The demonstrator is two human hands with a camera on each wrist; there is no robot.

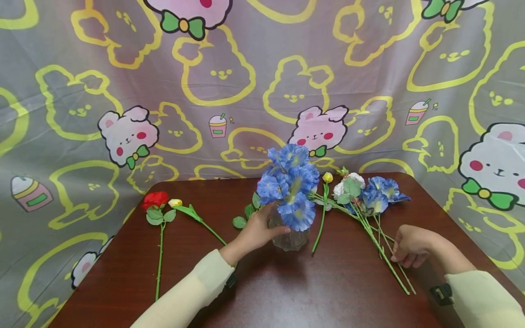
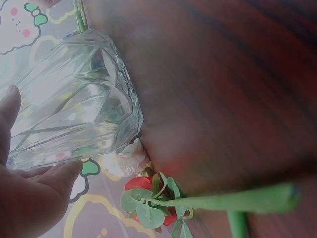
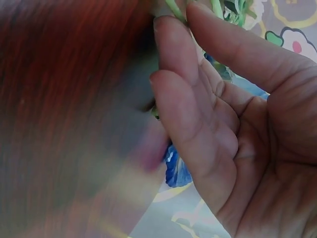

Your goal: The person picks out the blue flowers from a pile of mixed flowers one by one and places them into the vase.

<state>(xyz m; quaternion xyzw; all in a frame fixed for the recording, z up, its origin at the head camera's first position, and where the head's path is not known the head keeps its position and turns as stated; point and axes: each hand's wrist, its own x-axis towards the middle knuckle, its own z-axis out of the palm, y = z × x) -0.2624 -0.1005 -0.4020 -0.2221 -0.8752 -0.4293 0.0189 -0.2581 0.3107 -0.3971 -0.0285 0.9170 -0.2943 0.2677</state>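
My left hand [image 1: 259, 230] grips a clear faceted glass vase [image 1: 292, 240] round its side, thumb in front. Blue irises [image 1: 289, 180] fill the top of the vase and hide its rim. In the left wrist view the vase [image 2: 84, 99] lies between thumb and fingers. On the right, my right hand [image 1: 414, 246] pinches a thin green flower stem [image 1: 399, 266] between thumb and fingertips. That stem runs up towards a pile with more blue irises [image 1: 379, 193] and a white flower [image 1: 348, 182]. In the right wrist view a stem [image 3: 174, 9] shows at the fingertips.
A red rose [image 1: 156, 200] and a yellow-white tulip [image 1: 175, 202] lie on the left of the brown table [image 1: 328, 291]. Another yellow tulip [image 1: 327, 177] lies just right of the vase. Green leaves [image 1: 246, 216] show behind my left hand. A cartoon-print cloth [image 1: 254, 109] hangs behind.
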